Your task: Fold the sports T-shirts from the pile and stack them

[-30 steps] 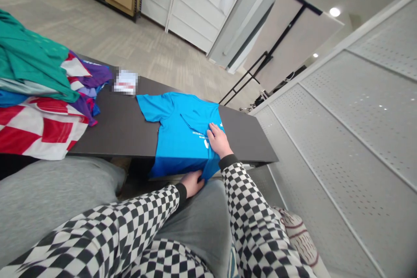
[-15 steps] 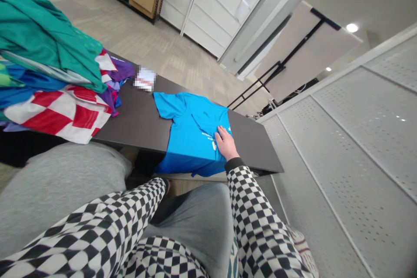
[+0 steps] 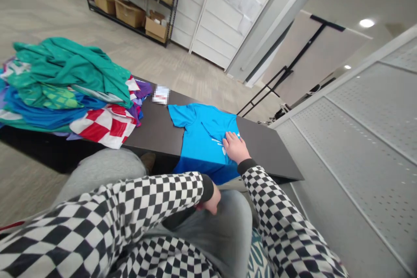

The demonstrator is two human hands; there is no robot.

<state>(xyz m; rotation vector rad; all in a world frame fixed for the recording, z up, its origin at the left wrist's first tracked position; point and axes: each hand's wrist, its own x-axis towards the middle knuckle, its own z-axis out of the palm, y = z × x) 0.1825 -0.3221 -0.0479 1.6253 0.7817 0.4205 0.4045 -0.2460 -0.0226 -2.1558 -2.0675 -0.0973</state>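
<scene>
A bright blue short-sleeved T-shirt with white lettering lies on the dark bench, its lower part hanging over the front edge. My right hand rests flat on the shirt's printed area, fingers stretched out, hiding some of the letters. Above my lap, close to my grey-trousered knee, is my left hand. It is apart from the shirt, and its fingers are mostly hidden, so their grip cannot be made out. Both arms wear black-and-white checked sleeves.
On the bench's left side sits a heaped pile of clothes, green, blue and red-white. Near the far edge lies a small white blurred item. A perforated grey panel borders the right. Shelving with cardboard boxes stands behind.
My left hand has come up from below the bench edge and moved right, over my lap. My right hand stays on the shirt. The view has shifted, showing more of the pile.
</scene>
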